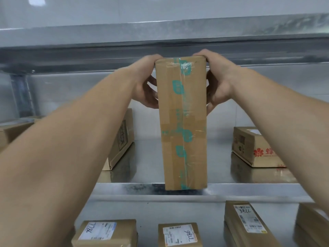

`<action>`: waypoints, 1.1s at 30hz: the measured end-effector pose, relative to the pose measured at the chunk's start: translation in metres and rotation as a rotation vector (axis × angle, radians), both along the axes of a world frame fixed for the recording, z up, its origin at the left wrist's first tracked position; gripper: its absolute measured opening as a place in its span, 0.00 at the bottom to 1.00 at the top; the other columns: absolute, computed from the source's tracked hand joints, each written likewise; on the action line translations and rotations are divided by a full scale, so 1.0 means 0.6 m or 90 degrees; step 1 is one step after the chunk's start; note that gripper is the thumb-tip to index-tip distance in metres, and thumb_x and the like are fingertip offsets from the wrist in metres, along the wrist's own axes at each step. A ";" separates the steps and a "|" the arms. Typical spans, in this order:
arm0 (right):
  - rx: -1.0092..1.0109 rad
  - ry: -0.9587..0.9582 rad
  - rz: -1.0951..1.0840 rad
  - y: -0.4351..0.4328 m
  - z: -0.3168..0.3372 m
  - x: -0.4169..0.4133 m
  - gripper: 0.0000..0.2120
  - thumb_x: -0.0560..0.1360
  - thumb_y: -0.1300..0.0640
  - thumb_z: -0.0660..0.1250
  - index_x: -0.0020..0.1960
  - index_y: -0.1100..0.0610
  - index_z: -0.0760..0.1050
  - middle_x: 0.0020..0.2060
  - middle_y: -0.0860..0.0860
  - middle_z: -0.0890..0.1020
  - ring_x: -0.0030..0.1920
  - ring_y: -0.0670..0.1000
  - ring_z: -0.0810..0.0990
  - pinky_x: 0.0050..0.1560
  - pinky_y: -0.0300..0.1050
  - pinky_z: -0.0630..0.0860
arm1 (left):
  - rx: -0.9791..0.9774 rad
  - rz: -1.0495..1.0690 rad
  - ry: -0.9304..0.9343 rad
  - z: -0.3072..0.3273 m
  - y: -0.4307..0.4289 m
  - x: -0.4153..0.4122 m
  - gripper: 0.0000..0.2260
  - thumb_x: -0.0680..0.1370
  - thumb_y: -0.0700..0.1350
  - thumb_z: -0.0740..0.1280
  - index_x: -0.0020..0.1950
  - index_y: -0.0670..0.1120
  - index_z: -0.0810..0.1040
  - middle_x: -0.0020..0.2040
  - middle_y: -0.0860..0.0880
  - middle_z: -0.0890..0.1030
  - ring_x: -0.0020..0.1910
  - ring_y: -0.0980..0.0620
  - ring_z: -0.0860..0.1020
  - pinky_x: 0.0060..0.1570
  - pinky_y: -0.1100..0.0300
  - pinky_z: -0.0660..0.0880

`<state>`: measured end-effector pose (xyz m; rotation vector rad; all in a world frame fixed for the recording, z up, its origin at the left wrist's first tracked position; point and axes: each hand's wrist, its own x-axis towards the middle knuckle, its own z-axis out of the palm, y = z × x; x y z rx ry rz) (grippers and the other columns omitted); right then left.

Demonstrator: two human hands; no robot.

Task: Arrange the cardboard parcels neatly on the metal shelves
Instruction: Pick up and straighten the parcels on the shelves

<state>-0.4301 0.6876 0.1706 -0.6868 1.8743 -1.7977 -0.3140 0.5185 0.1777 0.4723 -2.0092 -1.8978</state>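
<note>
**Item in hand:** tall parcel [182, 122], brown cardboard with green-printed tape down its face. It is held upright at centre, long axis running 12 to 6 o'clock. The left hand [146, 82] grips its upper part from 9 o'clock and the right hand [219, 82] from 3 o'clock, with the fingers of both curled round the sides. Its lower end overlaps the front lip of the middle shelf [124, 188]; whether it rests there or hangs just before it cannot be told.

**Middle shelf, stocked:**
- edge-standing parcel [122, 139] at 9 o'clock of the tall parcel, partly behind the left forearm
- red-printed parcel [249, 147] at 3 o'clock, lying flat
- margin parcel [10, 132] at far 9 o'clock, cut by the frame

A gap lies between the first two, directly behind the tall parcel.

**Lower shelf [151, 211], stocked:**
- left labelled parcel [105, 232] at 7 o'clock
- centre labelled parcel [179, 235] at 6 o'clock
- long labelled parcel [245, 221] at 5 o'clock
- corner parcel [311, 225] at 4 o'clock, its label not seen

**Upper shelf [160, 36], 12 o'clock:** only the edge and underside show; its contents are hidden.

**Status, as judged:** seven parcels are shelved and an eighth is in mid-placement, its probable slot the gap behind it. Still to do are seating it and letting go, then perhaps squaring its neighbours, which sit at differing angles. Any stock still off the shelves is out of view
</note>
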 end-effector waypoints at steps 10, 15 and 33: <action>-0.029 -0.021 0.079 0.004 0.006 -0.021 0.11 0.70 0.46 0.67 0.47 0.50 0.71 0.44 0.50 0.82 0.50 0.61 0.82 0.57 0.87 0.62 | -0.104 -0.025 -0.040 0.017 0.010 -0.020 0.10 0.75 0.48 0.64 0.53 0.46 0.70 0.44 0.43 0.82 0.46 0.40 0.83 0.50 0.35 0.78; -0.045 -0.024 0.084 0.002 0.011 -0.021 0.07 0.72 0.49 0.65 0.44 0.50 0.68 0.38 0.49 0.80 0.47 0.58 0.82 0.57 0.87 0.63 | -0.128 -0.029 -0.040 0.019 0.011 -0.022 0.07 0.76 0.46 0.62 0.40 0.47 0.68 0.34 0.46 0.79 0.43 0.42 0.80 0.50 0.35 0.79; -0.052 -0.004 0.081 0.002 0.005 -0.027 0.08 0.72 0.48 0.66 0.44 0.50 0.69 0.36 0.47 0.79 0.41 0.55 0.83 0.62 0.82 0.63 | -0.125 -0.036 -0.038 0.010 0.007 -0.013 0.09 0.74 0.47 0.64 0.51 0.46 0.70 0.48 0.43 0.80 0.41 0.41 0.81 0.48 0.39 0.80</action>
